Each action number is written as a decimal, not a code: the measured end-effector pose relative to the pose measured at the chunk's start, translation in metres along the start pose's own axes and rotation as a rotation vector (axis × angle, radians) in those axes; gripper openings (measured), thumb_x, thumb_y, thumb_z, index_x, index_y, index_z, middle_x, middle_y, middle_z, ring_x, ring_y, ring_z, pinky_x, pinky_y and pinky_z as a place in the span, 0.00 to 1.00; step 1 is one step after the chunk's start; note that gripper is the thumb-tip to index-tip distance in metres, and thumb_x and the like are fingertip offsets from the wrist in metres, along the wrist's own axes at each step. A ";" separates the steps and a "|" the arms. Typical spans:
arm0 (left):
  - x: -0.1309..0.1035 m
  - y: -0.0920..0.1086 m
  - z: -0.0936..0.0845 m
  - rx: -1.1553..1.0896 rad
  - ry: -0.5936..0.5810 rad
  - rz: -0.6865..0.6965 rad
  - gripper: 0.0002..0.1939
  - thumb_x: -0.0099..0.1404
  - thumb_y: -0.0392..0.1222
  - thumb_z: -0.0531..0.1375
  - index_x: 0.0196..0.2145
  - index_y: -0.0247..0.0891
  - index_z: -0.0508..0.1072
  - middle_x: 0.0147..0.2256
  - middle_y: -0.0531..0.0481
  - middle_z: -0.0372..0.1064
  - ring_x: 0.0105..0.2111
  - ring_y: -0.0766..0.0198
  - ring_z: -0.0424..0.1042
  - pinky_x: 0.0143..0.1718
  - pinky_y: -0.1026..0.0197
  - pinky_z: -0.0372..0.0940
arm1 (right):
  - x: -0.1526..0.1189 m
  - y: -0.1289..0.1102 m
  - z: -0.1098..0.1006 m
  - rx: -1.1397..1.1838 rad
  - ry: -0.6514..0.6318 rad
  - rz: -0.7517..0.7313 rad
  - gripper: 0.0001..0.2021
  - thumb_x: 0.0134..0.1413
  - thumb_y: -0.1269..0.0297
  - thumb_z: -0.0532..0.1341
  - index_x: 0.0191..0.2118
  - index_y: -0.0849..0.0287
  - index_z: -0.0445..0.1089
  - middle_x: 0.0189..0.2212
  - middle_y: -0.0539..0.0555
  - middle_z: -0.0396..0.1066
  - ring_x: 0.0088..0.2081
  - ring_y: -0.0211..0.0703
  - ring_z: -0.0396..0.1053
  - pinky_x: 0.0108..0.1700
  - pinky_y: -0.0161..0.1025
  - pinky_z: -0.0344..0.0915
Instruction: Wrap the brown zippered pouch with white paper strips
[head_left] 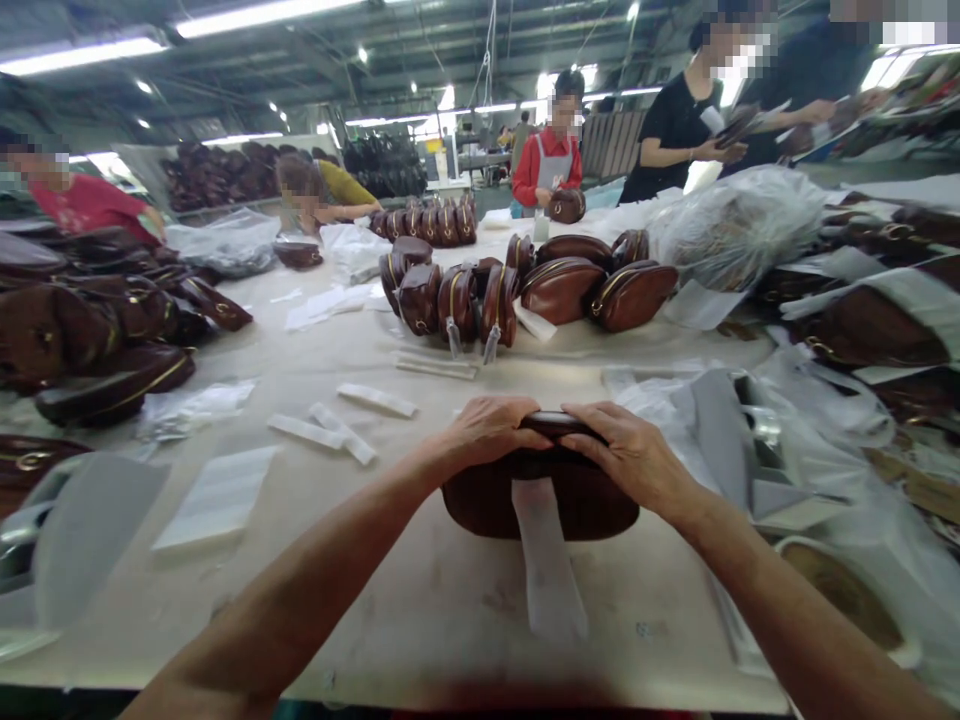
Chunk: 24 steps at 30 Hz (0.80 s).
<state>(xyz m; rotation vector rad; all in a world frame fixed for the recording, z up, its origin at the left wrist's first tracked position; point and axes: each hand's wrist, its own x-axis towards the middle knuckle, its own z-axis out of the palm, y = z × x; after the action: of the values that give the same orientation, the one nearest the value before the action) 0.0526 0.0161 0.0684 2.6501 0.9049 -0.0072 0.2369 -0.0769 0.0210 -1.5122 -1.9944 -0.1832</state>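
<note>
A dark brown leather bag (592, 505) rests on the table in front of me. My left hand (491, 430) grips the left part of its top edge, thumb on the near side. On the right part of that edge, my right hand (619, 450) holds on with its fingers over the top. Both hands are closed on the bag, their fingertips close together. A white translucent strip (551, 570) hangs from the bag's near side and lies onto the table toward me.
Finished-looking brown bags (566, 290) stand grouped ahead, with more piled at left (112, 330) and right. White strips (322, 430) and a stack of white sheets (217, 500) lie left. Clear plastic (750, 230) covers things on the right, near a round dish (847, 590). Several co-workers stand around the table.
</note>
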 end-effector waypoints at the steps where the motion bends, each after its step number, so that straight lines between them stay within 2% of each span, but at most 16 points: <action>1: 0.002 0.000 0.002 -0.012 -0.018 -0.014 0.17 0.62 0.56 0.56 0.38 0.41 0.72 0.34 0.53 0.71 0.35 0.60 0.69 0.32 0.63 0.55 | -0.003 -0.003 -0.002 -0.036 0.041 0.004 0.15 0.63 0.58 0.53 0.49 0.57 0.68 0.40 0.57 0.74 0.41 0.48 0.72 0.43 0.46 0.70; 3: 0.008 -0.001 0.007 -0.017 -0.034 -0.029 0.17 0.61 0.56 0.57 0.39 0.42 0.72 0.33 0.53 0.72 0.36 0.59 0.69 0.32 0.63 0.55 | -0.013 -0.014 -0.005 -0.109 0.152 -0.018 0.14 0.63 0.62 0.53 0.50 0.59 0.68 0.42 0.59 0.73 0.44 0.50 0.70 0.45 0.49 0.68; 5: 0.014 -0.004 0.010 -0.020 -0.041 -0.034 0.18 0.61 0.56 0.57 0.40 0.42 0.73 0.33 0.52 0.72 0.36 0.58 0.69 0.32 0.63 0.55 | -0.028 -0.032 -0.007 -0.114 0.210 -0.093 0.13 0.62 0.66 0.54 0.51 0.60 0.67 0.43 0.60 0.72 0.46 0.48 0.68 0.47 0.47 0.67; 7: 0.021 -0.008 0.010 -0.021 -0.054 -0.047 0.18 0.61 0.56 0.56 0.40 0.41 0.73 0.33 0.51 0.72 0.36 0.57 0.70 0.31 0.63 0.56 | -0.045 -0.054 -0.003 -0.048 0.169 -0.182 0.12 0.61 0.69 0.54 0.49 0.61 0.68 0.39 0.57 0.72 0.42 0.45 0.68 0.44 0.43 0.67; 10: 0.031 -0.013 0.006 -0.010 -0.096 -0.058 0.19 0.61 0.57 0.55 0.38 0.39 0.73 0.33 0.50 0.72 0.34 0.59 0.70 0.30 0.63 0.56 | -0.067 -0.077 0.017 -0.011 0.118 -0.151 0.12 0.60 0.69 0.55 0.48 0.63 0.69 0.39 0.58 0.72 0.42 0.47 0.67 0.43 0.44 0.68; 14: 0.046 -0.013 -0.004 0.036 -0.191 -0.051 0.18 0.61 0.54 0.56 0.37 0.36 0.73 0.35 0.48 0.74 0.35 0.59 0.71 0.32 0.64 0.59 | -0.073 -0.081 0.050 -0.037 0.176 -0.083 0.15 0.60 0.70 0.53 0.51 0.66 0.67 0.43 0.60 0.71 0.47 0.50 0.65 0.47 0.46 0.68; 16: 0.053 -0.009 -0.008 0.074 -0.222 -0.053 0.19 0.60 0.52 0.56 0.39 0.34 0.73 0.39 0.44 0.74 0.38 0.57 0.71 0.35 0.63 0.60 | -0.071 -0.079 0.059 -0.036 0.194 -0.062 0.16 0.60 0.70 0.53 0.52 0.66 0.67 0.43 0.60 0.71 0.47 0.50 0.65 0.47 0.46 0.68; 18: 0.056 -0.004 -0.009 0.102 -0.233 -0.062 0.22 0.60 0.56 0.55 0.40 0.34 0.73 0.43 0.41 0.73 0.41 0.55 0.72 0.38 0.61 0.62 | -0.069 -0.079 0.064 -0.039 0.201 -0.031 0.17 0.60 0.69 0.52 0.53 0.65 0.66 0.43 0.60 0.70 0.47 0.50 0.64 0.47 0.46 0.67; 21: 0.055 0.004 0.001 0.136 -0.174 -0.100 0.29 0.66 0.62 0.44 0.39 0.36 0.73 0.43 0.42 0.74 0.44 0.55 0.72 0.42 0.60 0.63 | -0.070 -0.081 0.066 -0.039 0.179 -0.003 0.18 0.60 0.69 0.53 0.54 0.65 0.65 0.44 0.60 0.70 0.46 0.50 0.64 0.45 0.46 0.67; 24: 0.053 0.010 0.020 0.207 -0.018 -0.200 0.32 0.69 0.58 0.36 0.38 0.37 0.74 0.41 0.40 0.75 0.45 0.53 0.72 0.45 0.56 0.62 | -0.071 -0.082 0.068 -0.036 0.152 0.005 0.18 0.59 0.69 0.53 0.53 0.67 0.65 0.43 0.61 0.69 0.45 0.50 0.63 0.44 0.45 0.66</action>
<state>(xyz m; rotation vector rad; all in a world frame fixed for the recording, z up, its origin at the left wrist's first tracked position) 0.1033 0.0341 0.0471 2.7267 1.2188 -0.1824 0.1468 -0.1309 -0.0520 -1.4790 -1.8760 -0.3238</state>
